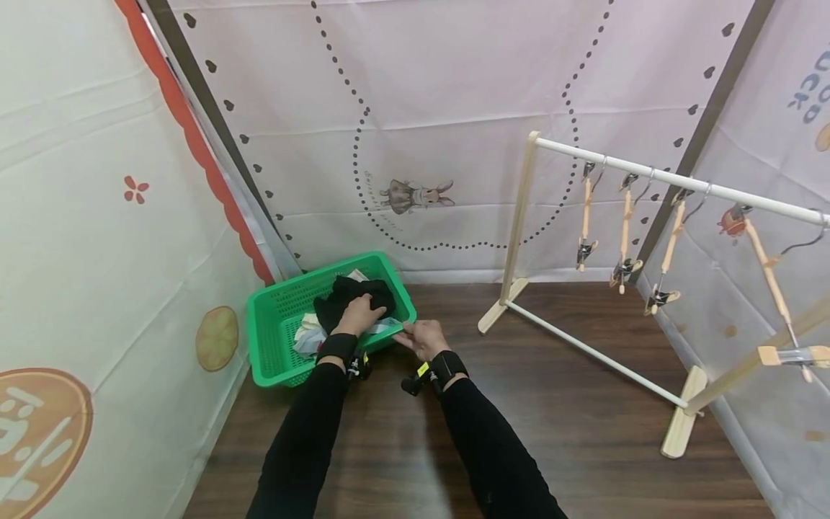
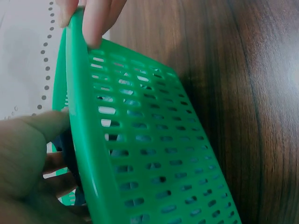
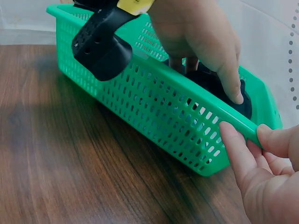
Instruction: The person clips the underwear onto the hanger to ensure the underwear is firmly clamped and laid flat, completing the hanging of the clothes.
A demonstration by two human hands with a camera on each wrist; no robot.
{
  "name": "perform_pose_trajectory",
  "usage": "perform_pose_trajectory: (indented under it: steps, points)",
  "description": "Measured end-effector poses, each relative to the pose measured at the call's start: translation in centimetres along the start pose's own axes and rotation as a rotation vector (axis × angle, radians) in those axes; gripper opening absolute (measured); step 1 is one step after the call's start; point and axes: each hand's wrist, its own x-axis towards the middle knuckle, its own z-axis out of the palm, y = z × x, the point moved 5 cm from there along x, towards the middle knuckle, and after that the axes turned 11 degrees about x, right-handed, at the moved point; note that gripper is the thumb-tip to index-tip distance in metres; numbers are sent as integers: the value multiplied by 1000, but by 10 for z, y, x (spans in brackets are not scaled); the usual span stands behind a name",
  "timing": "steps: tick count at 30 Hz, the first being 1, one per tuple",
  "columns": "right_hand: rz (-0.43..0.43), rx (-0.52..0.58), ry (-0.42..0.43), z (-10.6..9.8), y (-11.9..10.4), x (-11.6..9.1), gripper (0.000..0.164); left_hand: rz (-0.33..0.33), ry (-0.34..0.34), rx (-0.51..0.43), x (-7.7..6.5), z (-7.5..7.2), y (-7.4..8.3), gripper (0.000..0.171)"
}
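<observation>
A green plastic basket (image 1: pixel 279 378) with slotted sides stands on the floor and holds a bundle of black cloth (image 1: pixel 344 295) above some lighter pieces of cloth (image 1: pixel 310 337). My left hand (image 1: pixel 358 316) reaches inside and grips the black cloth; its fingertips are partly hidden in the folds. In the right wrist view, the thumb of that left hand (image 3: pixel 201 46) lies just inside the near rim. At the basket's right corner, my right hand (image 1: pixel 424 339) pinches the rim (image 3: pixel 240 123) between thumb and fingers.
To the right stands a wooden rack with a white rail (image 1: pixel 681 180), where several small wooden clip hangers (image 1: pixel 625 223) hang. Pale printed sheets (image 1: pixel 467 86) enclose the space at the back and sides. Dark wood-look flooring (image 1: pixel 519 432) lies below.
</observation>
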Motion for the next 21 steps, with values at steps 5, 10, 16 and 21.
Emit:
perform_pose_trajectory:
  steps: [5,10,16,21]
  points:
    - [-8,-13,19,1,0,-1,46,-48,53,-26,-1,2,-3,50]
    - [-10,-14,17,1,0,-2,44,-73,168,-64,-8,-3,-6,40]
    - [-18,-29,7,1,2,-1,44,-57,282,-91,-13,-16,-7,33]
    - [-22,-48,-5,3,-1,-5,41,-12,362,-98,-15,-27,-6,30]
